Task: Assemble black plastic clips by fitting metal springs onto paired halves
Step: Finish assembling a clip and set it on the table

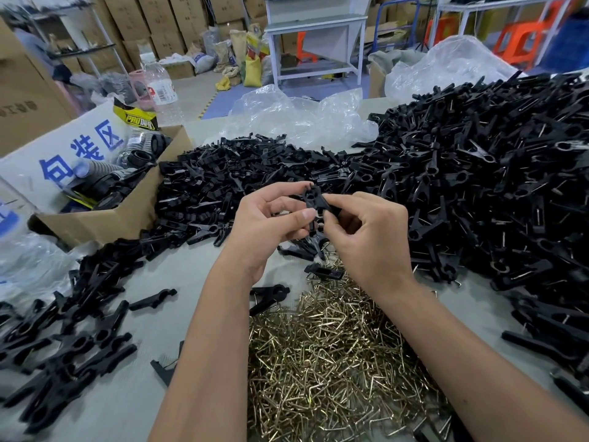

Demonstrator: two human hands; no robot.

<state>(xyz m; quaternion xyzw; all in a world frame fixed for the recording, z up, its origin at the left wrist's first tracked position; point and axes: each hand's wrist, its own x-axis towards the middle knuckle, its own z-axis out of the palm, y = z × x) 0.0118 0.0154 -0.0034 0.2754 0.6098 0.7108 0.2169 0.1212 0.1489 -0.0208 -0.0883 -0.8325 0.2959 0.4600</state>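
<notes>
Head view. Both hands are raised over the middle of the table [197, 282]. The left hand [271, 218] grips a pair of black clip halves [314, 204], thumb pressed on the near face, fingers curled behind. The right hand [366, 228] pinches the same pair from the right side with thumb and forefinger, its other fingers loosely curled. Whether a spring is already between the fingers cannot be told; none shows on the pair.

Springs [334, 362] lie in a brass-coloured heap at the near edge, just below the wrists. Loose halves [242, 173] are heaped toward the far-left part of the table, with more [63, 339] at the near-left corner. Clips that show wire [494, 186] fill the right side up to the far-right corner. A carton [105, 215] sits at the left edge, with plastic bags [302, 113] at the far edge.

Judgement: the step in hand is mating and aligning the two halves. The next move likely calls for the left hand to keep the pair squeezed in register while the right hand fetches a spring from the heap and seats it over both halves.
</notes>
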